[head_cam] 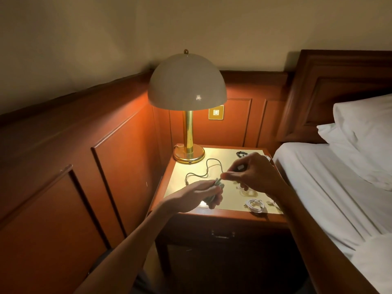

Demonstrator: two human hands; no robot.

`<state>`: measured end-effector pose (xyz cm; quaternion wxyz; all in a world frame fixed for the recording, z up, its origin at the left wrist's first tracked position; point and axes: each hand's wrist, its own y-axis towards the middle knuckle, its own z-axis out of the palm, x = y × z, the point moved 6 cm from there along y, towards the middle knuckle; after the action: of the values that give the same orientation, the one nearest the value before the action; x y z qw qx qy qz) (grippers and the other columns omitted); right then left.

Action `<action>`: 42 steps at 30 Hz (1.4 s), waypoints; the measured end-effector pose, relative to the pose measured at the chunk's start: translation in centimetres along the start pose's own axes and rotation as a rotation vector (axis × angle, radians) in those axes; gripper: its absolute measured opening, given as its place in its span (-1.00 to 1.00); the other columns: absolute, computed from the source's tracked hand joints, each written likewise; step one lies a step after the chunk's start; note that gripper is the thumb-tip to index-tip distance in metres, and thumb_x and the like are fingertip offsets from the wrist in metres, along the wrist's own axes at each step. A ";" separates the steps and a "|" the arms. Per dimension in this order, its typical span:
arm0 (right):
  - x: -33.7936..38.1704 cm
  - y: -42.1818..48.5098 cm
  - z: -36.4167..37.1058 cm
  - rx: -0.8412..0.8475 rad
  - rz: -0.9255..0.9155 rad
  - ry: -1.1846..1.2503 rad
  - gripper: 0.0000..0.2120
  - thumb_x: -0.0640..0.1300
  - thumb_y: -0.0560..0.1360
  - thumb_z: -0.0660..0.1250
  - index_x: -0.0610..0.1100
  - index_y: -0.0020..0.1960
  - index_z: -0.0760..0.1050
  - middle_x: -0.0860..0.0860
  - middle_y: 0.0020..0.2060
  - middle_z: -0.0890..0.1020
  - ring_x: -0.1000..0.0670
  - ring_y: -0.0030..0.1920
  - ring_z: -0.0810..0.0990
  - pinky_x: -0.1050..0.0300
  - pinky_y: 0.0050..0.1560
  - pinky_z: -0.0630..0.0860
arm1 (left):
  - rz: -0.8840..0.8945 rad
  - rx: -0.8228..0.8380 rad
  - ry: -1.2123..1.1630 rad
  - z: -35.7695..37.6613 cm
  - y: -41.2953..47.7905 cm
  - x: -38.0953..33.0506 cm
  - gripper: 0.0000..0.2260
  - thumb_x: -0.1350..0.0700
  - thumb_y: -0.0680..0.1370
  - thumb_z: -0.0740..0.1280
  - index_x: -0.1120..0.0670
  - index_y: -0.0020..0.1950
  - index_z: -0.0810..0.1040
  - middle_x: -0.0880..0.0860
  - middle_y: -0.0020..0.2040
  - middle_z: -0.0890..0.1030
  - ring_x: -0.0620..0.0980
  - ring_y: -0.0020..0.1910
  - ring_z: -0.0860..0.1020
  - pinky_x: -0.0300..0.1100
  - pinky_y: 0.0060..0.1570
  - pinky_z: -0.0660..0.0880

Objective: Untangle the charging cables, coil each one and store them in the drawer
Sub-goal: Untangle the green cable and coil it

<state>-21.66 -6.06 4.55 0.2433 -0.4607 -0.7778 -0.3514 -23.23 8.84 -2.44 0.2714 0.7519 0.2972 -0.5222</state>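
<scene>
A grey-green cable (206, 169) snakes loose across the nightstand top (191, 187), its near part wound into a small bundle. My left hand (195, 195) grips that bundle over the front left of the top. My right hand (252, 172) pinches the same cable just right of the bundle. A coiled white cable (255, 205) lies at the front right. A coiled black cable (241, 154) rests at the back, partly hidden behind my right hand. The drawer (222, 234) under the top is closed, its handle in shadow.
A brass lamp (187, 115) with a white dome shade stands lit on the back left corner. A bed (339, 187) with white sheets and pillows borders the nightstand on the right. Wood panelling closes the left and back. A small plug lies by the white coil.
</scene>
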 end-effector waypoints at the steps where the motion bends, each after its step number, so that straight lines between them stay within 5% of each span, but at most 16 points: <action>1: -0.2 -0.1 -0.3 -0.024 0.028 0.130 -0.74 0.08 0.34 0.56 -0.10 -0.15 0.70 0.00 -0.37 0.69 -0.03 -0.40 0.67 0.09 -0.32 0.66 | 0.034 0.002 -0.104 0.2 0.0 -0.5 -0.76 0.10 0.68 0.07 0.23 -0.05 0.40 0.12 -0.18 0.50 0.01 -0.26 0.43 -0.24 -0.21 0.43; 5: -1.9 -1.2 2.0 0.265 0.188 0.622 -0.51 -0.07 0.41 0.48 -0.09 0.32 0.56 -0.07 0.14 0.69 -0.13 0.12 0.68 -0.01 0.01 0.65 | 0.131 0.007 -0.535 0.4 -0.2 -2.2 -0.79 0.16 0.66 0.02 0.17 -0.07 0.39 0.04 -0.25 0.43 -0.09 -0.31 0.39 -0.26 -0.25 0.39; 7: -2.1 -1.9 3.3 0.399 0.178 0.759 -0.54 -0.16 0.46 0.43 -0.21 0.34 0.54 -0.17 0.24 0.63 -0.22 0.22 0.62 -0.07 0.09 0.63 | 0.135 0.020 -0.630 0.6 -0.4 -2.7 -0.79 0.13 0.66 0.05 0.19 -0.03 0.42 0.04 -0.22 0.45 -0.10 -0.27 0.40 -0.26 -0.22 0.41; 14: -2.9 -2.1 4.1 0.278 0.187 0.834 -0.64 -0.21 0.48 0.41 -0.36 0.23 0.57 -0.28 0.14 0.65 -0.28 0.16 0.65 -0.10 0.11 0.63 | 0.063 0.018 -0.615 0.2 -0.2 -2.5 -0.77 0.12 0.66 0.06 0.17 -0.07 0.44 0.15 -0.11 0.39 -0.05 -0.22 0.43 -0.22 -0.14 0.40; 18: -3.8 -2.0 4.3 0.190 0.246 0.822 -0.67 -0.22 0.49 0.41 -0.37 0.19 0.58 -0.29 0.09 0.67 -0.27 0.13 0.66 -0.07 0.07 0.65 | -0.052 -0.215 -0.367 -1.0 0.6 -1.4 -0.75 -0.01 0.61 0.18 0.11 -0.13 0.51 0.06 -0.18 0.51 -0.07 -0.21 0.48 -0.20 -0.13 0.43; 23: -4.9 -2.2 4.1 0.093 0.284 0.862 -0.66 -0.19 0.44 0.45 -0.36 0.14 0.61 -0.30 0.05 0.67 -0.31 0.12 0.65 -0.13 0.05 0.64 | -0.034 -0.483 0.091 -0.5 0.9 -0.5 -0.61 -0.19 0.66 0.01 -0.04 -0.20 0.44 -0.05 -0.27 0.46 -0.10 -0.26 0.39 -0.21 -0.18 0.37; 26: -4.7 -2.6 3.6 0.197 0.268 0.815 -0.68 -0.22 0.47 0.42 -0.41 0.14 0.57 -0.33 0.05 0.66 -0.31 0.09 0.66 -0.06 -0.02 0.67 | 0.015 -0.457 0.088 0.6 0.5 -1.3 -0.61 -0.31 0.59 -0.01 -0.13 -0.24 0.43 -0.16 -0.30 0.46 -0.17 -0.28 0.41 -0.35 -0.21 0.36; 28: -4.4 -2.9 3.2 0.251 0.235 0.761 -0.68 -0.23 0.50 0.39 -0.36 0.20 0.56 -0.28 0.07 0.67 -0.27 0.10 0.68 -0.04 -0.01 0.67 | -0.002 -0.381 0.095 1.2 0.2 -2.1 -0.64 -0.20 0.63 -0.03 -0.13 -0.21 0.43 -0.10 -0.31 0.50 -0.20 -0.26 0.54 -0.49 -0.22 0.32; 29: -4.2 -3.0 3.0 0.247 0.214 0.748 -0.67 -0.25 0.51 0.38 -0.32 0.25 0.55 -0.23 0.09 0.68 -0.23 0.11 0.68 -0.02 -0.01 0.67 | -0.026 -0.330 0.093 1.4 0.2 -2.2 -0.66 -0.11 0.66 -0.04 -0.12 -0.18 0.44 -0.02 -0.28 0.51 -0.18 -0.18 0.60 -0.51 -0.21 0.26; 30: -3.9 -3.0 2.7 0.234 0.192 0.728 -0.66 -0.27 0.52 0.37 -0.29 0.28 0.55 -0.19 0.10 0.69 -0.20 0.11 0.69 0.01 -0.01 0.67 | -0.031 -0.282 0.093 1.5 0.2 -2.3 -0.65 -0.04 0.69 -0.05 -0.12 -0.15 0.46 0.03 -0.25 0.52 -0.13 0.05 0.55 -0.49 0.03 0.14; 31: -3.7 -3.0 2.4 0.220 0.167 0.697 -0.67 -0.28 0.53 0.37 -0.28 0.28 0.56 -0.16 0.08 0.71 -0.17 0.09 0.70 0.05 -0.03 0.66 | -0.028 -0.244 0.093 1.4 0.3 -2.3 -0.62 0.00 0.70 -0.06 -0.15 -0.14 0.49 -0.02 -0.25 0.53 -0.02 -0.15 0.56 -0.35 -0.13 0.51; 32: -3.4 -2.9 2.2 0.205 0.146 0.663 -0.69 -0.30 0.53 0.37 -0.29 0.26 0.57 -0.15 0.05 0.72 -0.16 0.05 0.71 0.09 -0.06 0.66 | -0.023 -0.222 0.100 1.4 0.4 -2.3 -0.59 0.00 0.71 -0.06 -0.19 -0.15 0.51 -0.10 -0.28 0.48 -0.06 -0.26 0.49 -0.41 -0.21 0.29; 34: -3.1 -2.8 2.0 0.148 0.117 0.607 -0.74 -0.30 0.53 0.37 -0.31 0.21 0.60 -0.15 -0.02 0.73 -0.15 -0.02 0.73 0.12 -0.13 0.66 | -0.034 -0.223 0.098 1.1 0.9 -1.8 -0.62 -0.10 0.69 -0.05 -0.13 -0.18 0.46 -0.10 -0.28 0.37 -0.12 -0.27 0.28 -0.26 -0.20 0.29; 37: -3.7 -2.5 2.3 0.030 0.140 0.593 -0.80 -0.25 0.53 0.40 -0.28 0.13 0.64 -0.15 -0.06 0.74 -0.16 -0.05 0.74 0.06 -0.13 0.68 | -0.053 -0.381 0.072 0.3 1.8 -0.2 -0.60 -0.30 0.60 0.02 -0.08 -0.24 0.39 -0.13 -0.39 0.31 -0.12 -0.34 0.28 -0.21 -0.26 0.27; 40: -4.4 -2.6 2.6 -0.098 0.162 0.536 -0.88 -0.23 0.54 0.41 -0.17 0.06 0.67 -0.13 -0.10 0.74 -0.11 -0.09 0.74 0.05 -0.17 0.68 | -0.037 -0.563 0.186 0.6 2.1 0.2 -0.59 -0.29 0.61 -0.01 -0.12 -0.29 0.38 0.07 -0.38 0.29 -0.14 -0.44 0.33 -0.25 -0.35 0.28; 42: -4.2 -2.9 2.6 -0.180 0.114 0.422 -0.85 -0.19 0.54 0.42 -0.07 0.09 0.66 -0.07 -0.11 0.74 -0.03 -0.12 0.75 0.10 -0.23 0.68 | -0.053 -0.584 0.198 0.8 2.3 0.2 -0.56 -0.33 0.59 -0.02 -0.07 -0.28 0.36 -0.08 -0.44 0.29 -0.14 -0.46 0.29 -0.25 -0.39 0.26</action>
<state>-22.47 -7.30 -0.94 0.3778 -0.4399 -0.6482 -0.4935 -21.98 6.76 -2.64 0.4319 0.6814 0.4793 -0.3457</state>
